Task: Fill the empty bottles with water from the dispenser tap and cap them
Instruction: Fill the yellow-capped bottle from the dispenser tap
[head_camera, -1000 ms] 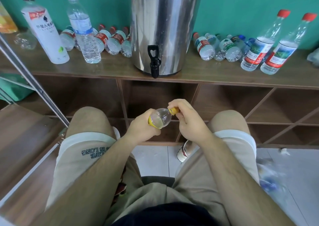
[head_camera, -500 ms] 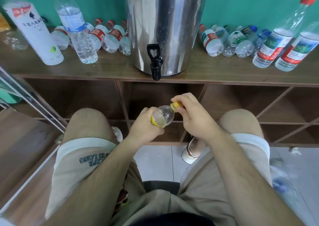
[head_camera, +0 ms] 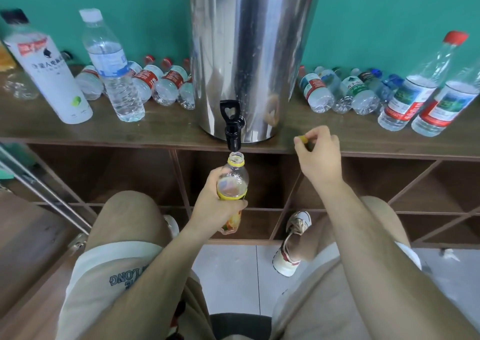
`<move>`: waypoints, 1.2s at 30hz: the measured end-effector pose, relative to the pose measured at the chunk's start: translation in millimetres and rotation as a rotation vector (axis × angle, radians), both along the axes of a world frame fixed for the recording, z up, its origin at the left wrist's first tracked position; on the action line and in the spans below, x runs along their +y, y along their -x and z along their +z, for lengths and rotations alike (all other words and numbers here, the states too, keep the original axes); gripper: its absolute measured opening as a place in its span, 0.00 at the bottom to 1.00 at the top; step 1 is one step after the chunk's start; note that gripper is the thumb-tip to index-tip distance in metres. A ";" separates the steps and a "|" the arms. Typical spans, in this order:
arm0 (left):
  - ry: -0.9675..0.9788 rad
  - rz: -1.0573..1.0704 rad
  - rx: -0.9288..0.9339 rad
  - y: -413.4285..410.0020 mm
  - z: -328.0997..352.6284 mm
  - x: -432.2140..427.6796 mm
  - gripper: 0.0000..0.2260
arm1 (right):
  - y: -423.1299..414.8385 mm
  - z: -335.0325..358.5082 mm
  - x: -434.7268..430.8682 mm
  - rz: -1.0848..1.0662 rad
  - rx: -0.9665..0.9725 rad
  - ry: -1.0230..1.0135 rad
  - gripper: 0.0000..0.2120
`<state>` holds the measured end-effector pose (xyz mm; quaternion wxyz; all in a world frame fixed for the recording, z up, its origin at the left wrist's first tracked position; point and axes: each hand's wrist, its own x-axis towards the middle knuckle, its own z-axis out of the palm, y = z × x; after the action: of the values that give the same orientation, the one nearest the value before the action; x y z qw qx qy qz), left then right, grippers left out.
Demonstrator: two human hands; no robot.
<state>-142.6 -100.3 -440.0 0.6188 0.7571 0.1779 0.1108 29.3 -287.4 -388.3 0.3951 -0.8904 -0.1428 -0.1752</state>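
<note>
From the head camera: the left hand has its fingers wrapped round the yellow-labelled bottle. The bottle is upright, its open mouth right under the black tap of the steel dispenser. Over to the right, the right hand pinches the yellow cap in its fingertips, at the edge of the wooden shelf. Other bottles crowd both sides of the dispenser.

I see the yellow cap now off the bottle, pinched in the right hand, which has moved right to the shelf edge. The left hand has swung the bottle from tilted to upright and lifted it farther away, its open mouth just beneath the dispenser tap.
</note>
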 end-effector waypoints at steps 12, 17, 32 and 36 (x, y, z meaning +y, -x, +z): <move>0.063 0.046 -0.035 -14.9 -0.8 2.1 0.35 | -4.9 8.2 15.3 -0.087 -0.185 -0.032 0.09; 0.075 0.057 -0.037 -16.4 1.0 1.8 0.35 | 55.0 35.3 50.0 0.327 -0.525 -0.244 0.09; 0.040 0.063 -0.038 -16.0 10.5 1.3 0.34 | 82.3 66.5 101.1 0.503 -0.625 0.067 0.16; 0.057 0.052 -0.097 -13.6 14.4 -1.1 0.33 | 83.9 37.6 95.4 0.512 -0.770 0.018 0.19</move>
<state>-129.0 -101.4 -425.7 0.6448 0.7282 0.1701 0.1582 -54.6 -191.9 -350.7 0.3359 -0.7000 -0.4960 -0.3888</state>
